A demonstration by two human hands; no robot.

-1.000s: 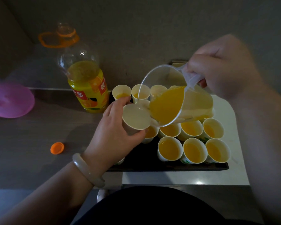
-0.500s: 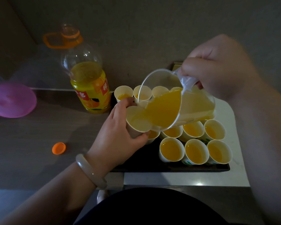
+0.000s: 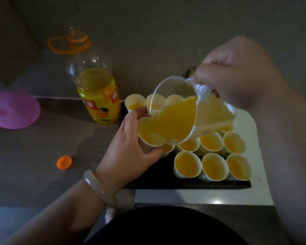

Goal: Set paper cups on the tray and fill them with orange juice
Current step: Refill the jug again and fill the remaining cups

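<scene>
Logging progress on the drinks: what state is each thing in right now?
Pitcher, tilted by right hand, pouring juice into the held cup.
Held cup, gripped by left hand, partly filled.
Juice bottle, upright, uncapped, partly full.
Bottle cap, off, lying on the counter.
Front-row cups, upright on tray, filled.

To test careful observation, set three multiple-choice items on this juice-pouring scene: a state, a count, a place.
1. The clear pitcher is: A tilted, pouring; B upright; C lying empty.
2. Paper cups seen in the tray's nearest row: A two; B four; C three.
3. The orange bottle cap lies: A in the tray; B on the countertop; C on the pitcher.
A: the right hand tips it over the cup that the left hand holds. C: three stand side by side. B: it lies left of the tray.
</scene>
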